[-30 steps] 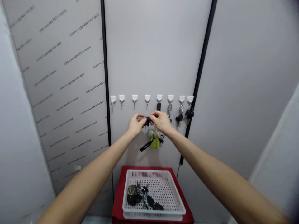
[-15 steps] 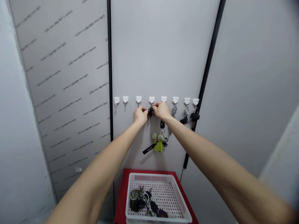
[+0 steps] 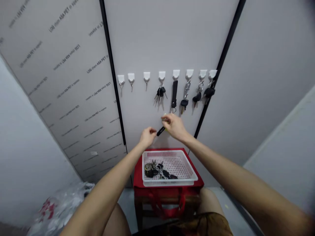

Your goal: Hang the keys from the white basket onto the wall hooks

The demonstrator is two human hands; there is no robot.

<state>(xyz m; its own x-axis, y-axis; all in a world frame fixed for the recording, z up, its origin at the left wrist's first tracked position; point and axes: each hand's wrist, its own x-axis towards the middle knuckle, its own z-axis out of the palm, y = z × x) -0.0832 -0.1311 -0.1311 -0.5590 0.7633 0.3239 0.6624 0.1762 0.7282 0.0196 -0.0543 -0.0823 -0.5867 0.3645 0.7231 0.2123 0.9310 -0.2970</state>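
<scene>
My left hand (image 3: 148,136) is below the hook row, its fingers bent and slightly apart, with nothing visible in them. Its fingertips appear beside the end of a black tag (image 3: 161,130); whether they touch it I cannot tell. My right hand (image 3: 175,126) is higher, thumb and fingers loosely apart, covering most of the yellow-green charm that hangs with the tag from a black strap (image 3: 174,95). A bunch of keys (image 3: 160,92) with black heads hangs on the fourth hook (image 3: 161,76). Several key sets lie in the left part of a white basket (image 3: 169,183) below.
Three hooks on the left, such as the third (image 3: 146,76), carry no keys. Keys (image 3: 184,104) hang on the right-hand hooks. The basket stands on a red cloth (image 3: 197,170) over a wooden stool (image 3: 139,205). Clear plastic bags (image 3: 66,203) lie at the lower left.
Both hands have come away from the bunch of keys, which now hangs freely on the fourth hook, and have moved down. The view has tilted downward, showing the stool and legs.
</scene>
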